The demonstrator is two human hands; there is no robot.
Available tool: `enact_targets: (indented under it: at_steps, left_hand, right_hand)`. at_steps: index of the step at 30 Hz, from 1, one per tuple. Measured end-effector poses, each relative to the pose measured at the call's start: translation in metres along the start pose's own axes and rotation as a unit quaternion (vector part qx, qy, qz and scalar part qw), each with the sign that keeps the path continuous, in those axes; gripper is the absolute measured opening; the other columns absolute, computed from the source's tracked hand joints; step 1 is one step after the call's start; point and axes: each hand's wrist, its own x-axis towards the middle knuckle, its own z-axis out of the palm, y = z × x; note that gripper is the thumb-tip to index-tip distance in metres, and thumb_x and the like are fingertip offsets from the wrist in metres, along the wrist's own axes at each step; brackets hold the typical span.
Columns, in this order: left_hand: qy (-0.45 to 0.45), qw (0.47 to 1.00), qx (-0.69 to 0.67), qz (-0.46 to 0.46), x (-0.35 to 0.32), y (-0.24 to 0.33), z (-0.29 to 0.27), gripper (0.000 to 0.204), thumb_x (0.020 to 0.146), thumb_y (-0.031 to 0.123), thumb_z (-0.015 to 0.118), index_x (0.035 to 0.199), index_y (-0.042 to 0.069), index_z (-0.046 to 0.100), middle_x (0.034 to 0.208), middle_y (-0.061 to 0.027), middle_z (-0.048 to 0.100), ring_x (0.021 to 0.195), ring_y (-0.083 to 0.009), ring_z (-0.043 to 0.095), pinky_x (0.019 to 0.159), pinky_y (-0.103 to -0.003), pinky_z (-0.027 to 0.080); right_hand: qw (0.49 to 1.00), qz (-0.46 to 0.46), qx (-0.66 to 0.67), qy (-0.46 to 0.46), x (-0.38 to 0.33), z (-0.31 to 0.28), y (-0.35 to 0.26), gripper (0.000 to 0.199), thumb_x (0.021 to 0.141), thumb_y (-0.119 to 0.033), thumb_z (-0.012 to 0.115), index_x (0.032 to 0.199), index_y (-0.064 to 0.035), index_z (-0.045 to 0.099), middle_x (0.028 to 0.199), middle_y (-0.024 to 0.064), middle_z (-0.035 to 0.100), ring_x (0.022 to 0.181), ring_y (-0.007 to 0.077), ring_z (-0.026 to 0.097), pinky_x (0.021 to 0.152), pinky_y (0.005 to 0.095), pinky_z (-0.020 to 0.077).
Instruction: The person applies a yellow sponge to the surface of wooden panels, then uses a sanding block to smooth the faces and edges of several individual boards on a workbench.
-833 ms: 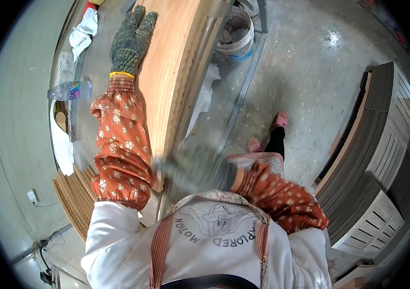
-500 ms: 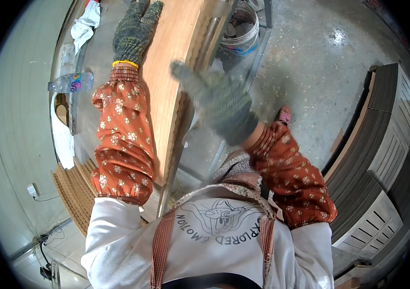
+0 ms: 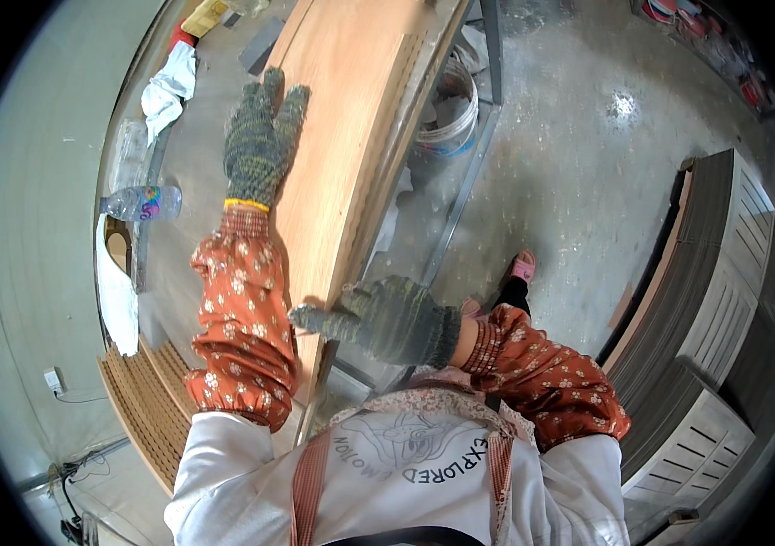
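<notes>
A long light-brown wooden board lies lengthwise in front of me, its right edge ribbed. My left hand, in a dark green knitted glove with a yellow cuff, rests flat along the board's left side. Its fingers are stretched out and hold nothing. At the near right edge is my right hand, gloved the same way. One digit reaches out over the board's top near its close end; the other fingertips bend down at the edge and are partly hidden.
Left of the board are a clear plastic bottle, a white cloth and ribbed brown strips. A white bucket holding scraps stands beyond the right edge. Stacked grey panels stand on the floor at right.
My right hand has come down along the board's right edge toward my body. My left hand stays at the left side. The whole view has shifted a little.
</notes>
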Motion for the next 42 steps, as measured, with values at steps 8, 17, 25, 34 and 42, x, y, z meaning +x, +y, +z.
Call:
enact_targets:
  at_steps: [8, 17, 25, 34, 42]
  left_hand:
    - [0.015, 0.999, 0.012, 0.028, -0.004, 0.007, -0.007, 0.055, 0.09, 0.041, 0.053, 0.133, 0.007, 0.047, 0.131, -0.0207, 0.049, 0.125, -0.0348, 0.042, 0.106, -0.046, 0.028]
    - [0.025, 1.0, -0.009, 0.002, -0.007, 0.019, -0.008, 0.053, 0.09, 0.037, 0.056, 0.133, 0.008, 0.047, 0.131, -0.0262, 0.047, 0.125, -0.037, 0.043, 0.105, -0.047, 0.028]
    - [0.005, 0.999, 0.026, -0.019, -0.006, 0.026, -0.015, 0.055, 0.088, 0.037, 0.057, 0.134, 0.008, 0.047, 0.131, -0.0276, 0.046, 0.122, -0.0395, 0.045, 0.105, -0.049, 0.028]
    - [0.011, 1.0, 0.001, -0.019, -0.006, 0.03, -0.017, 0.055, 0.088, 0.036, 0.058, 0.133, 0.005, 0.047, 0.131, -0.0291, 0.046, 0.12, -0.0407, 0.046, 0.103, -0.049, 0.03]
    - [-0.007, 0.999, 0.019, -0.046, -0.007, 0.03, -0.018, 0.052, 0.089, 0.032, 0.058, 0.135, 0.01, 0.046, 0.136, -0.0206, 0.045, 0.128, -0.0331, 0.04, 0.106, -0.046, 0.028]
  right_hand:
    - [0.958, 0.077, 0.255, 0.105, 0.049, -0.043, 0.143, 0.059, 0.091, -0.021, 0.047, 0.145, -0.0092, 0.026, 0.132, 0.0147, 0.048, 0.088, 0.0193, 0.059, 0.067, 0.0353, 0.05]
    - [0.833, 0.387, 0.372, 0.133, 0.085, -0.096, 0.193, 0.057, 0.092, -0.015, 0.05, 0.144, -0.0133, 0.025, 0.141, 0.0028, 0.037, 0.123, 0.0172, 0.042, 0.1, 0.0359, 0.0393]
    - [0.949, 0.308, 0.028, 0.06, 0.073, -0.099, 0.204, 0.057, 0.086, -0.014, 0.062, 0.136, -0.0058, 0.036, 0.113, 0.0178, 0.057, 0.101, 0.0309, 0.058, 0.085, 0.0382, 0.0482]
    - [0.957, 0.266, 0.017, 0.117, 0.077, -0.099, 0.219, 0.044, 0.082, -0.012, 0.057, 0.122, 0.001, 0.047, 0.106, 0.0209, 0.056, 0.094, 0.035, 0.055, 0.085, 0.0424, 0.0446]
    - [0.952, 0.291, -0.058, 0.072, 0.093, -0.114, 0.223, 0.045, 0.084, -0.019, 0.057, 0.125, -0.0015, 0.046, 0.106, 0.0249, 0.055, 0.096, 0.0378, 0.055, 0.083, 0.0442, 0.0456]
